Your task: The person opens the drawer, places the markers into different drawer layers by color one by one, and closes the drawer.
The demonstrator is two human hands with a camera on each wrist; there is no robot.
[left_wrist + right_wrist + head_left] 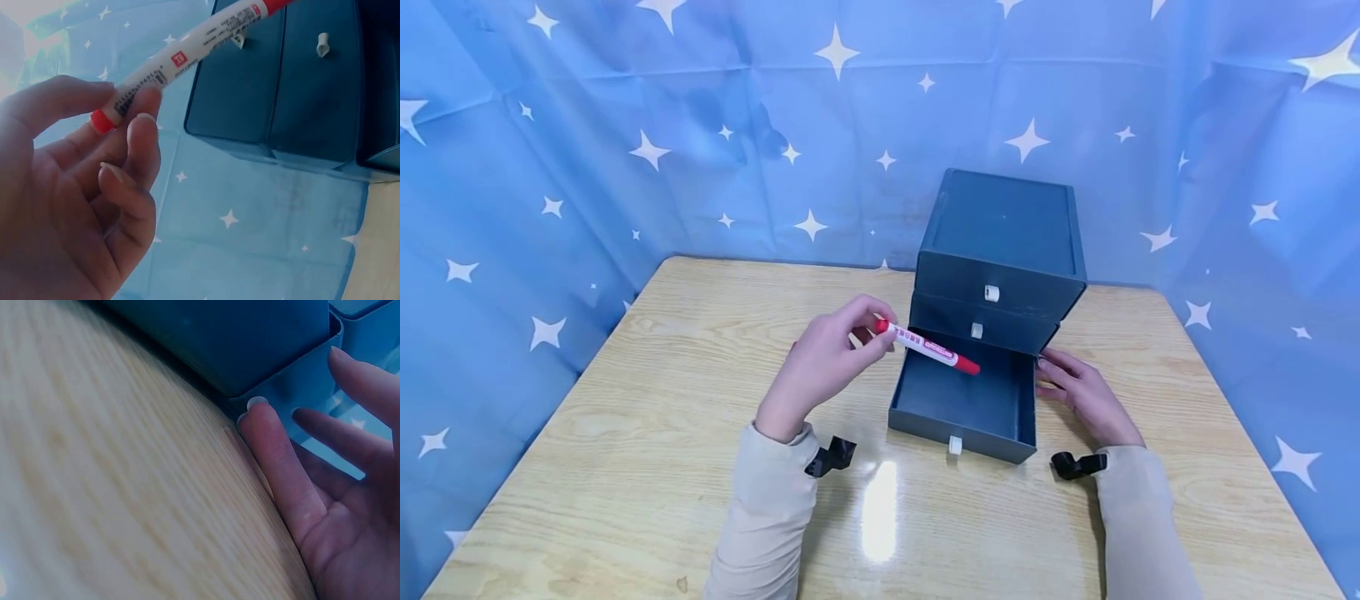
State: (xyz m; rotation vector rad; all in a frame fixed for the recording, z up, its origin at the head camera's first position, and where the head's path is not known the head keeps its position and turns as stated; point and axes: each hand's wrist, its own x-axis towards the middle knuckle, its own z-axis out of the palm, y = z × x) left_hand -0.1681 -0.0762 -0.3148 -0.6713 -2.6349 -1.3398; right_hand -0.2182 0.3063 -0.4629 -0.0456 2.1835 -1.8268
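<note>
My left hand (831, 354) pinches a whiteboard marker (928, 346) by one end between thumb and fingers. The marker has a white barrel and red ends, and it slants down to the right above the pulled-out bottom drawer (962, 447). In the left wrist view its printed barrel (181, 59) rises away from the thumb. That drawer belongs to a dark blue three-drawer box (1003, 221) with small white knobs; the two upper drawers are closed. My right hand (1086, 396) rests low at the box's right side, fingers extended, fingertips right by its lower corner (281, 394).
The wooden table (647, 433) carries the box near its back edge. A blue curtain with white stars (737, 125) hangs behind and along both sides. A small red bit (793, 344) shows behind my left hand, mostly hidden. Black wrist mounts (831, 457) sit at both sleeves.
</note>
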